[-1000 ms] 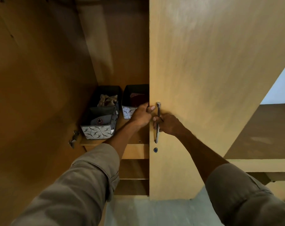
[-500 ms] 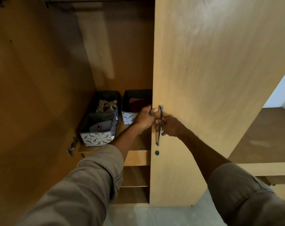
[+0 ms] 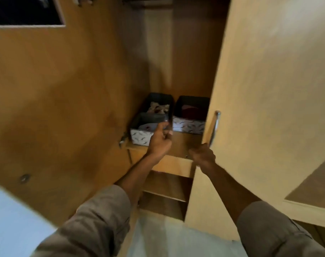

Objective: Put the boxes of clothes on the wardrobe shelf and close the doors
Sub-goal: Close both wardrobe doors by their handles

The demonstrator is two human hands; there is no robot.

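A: What is held by the right hand [image 3: 202, 154]?

B: Its fingers appear to be curled at the bottom end of the metal handle [image 3: 214, 127] on the right door [image 3: 269, 89], though the grip itself is blurred. The left hand [image 3: 160, 140] is raised in front of the shelf [image 3: 185, 143] with loosely curled fingers; whether anything is pinched cannot be told.

A: And the boxes?

B: Both are seen on the shelf, side by side: the left box [image 3: 141, 137] at the front edge, the right box [image 3: 188, 126] partly hidden behind the right door.

A: What could be spoiled from here?

B: The left hand could be caught if the right door is swung shut while it is kept in the opening. The left box could be struck by the left door [image 3: 65, 108] if its front is found to overhang the shelf edge; that cannot be judged in this blur. A low hold on the handle could also be lost mid-swing.
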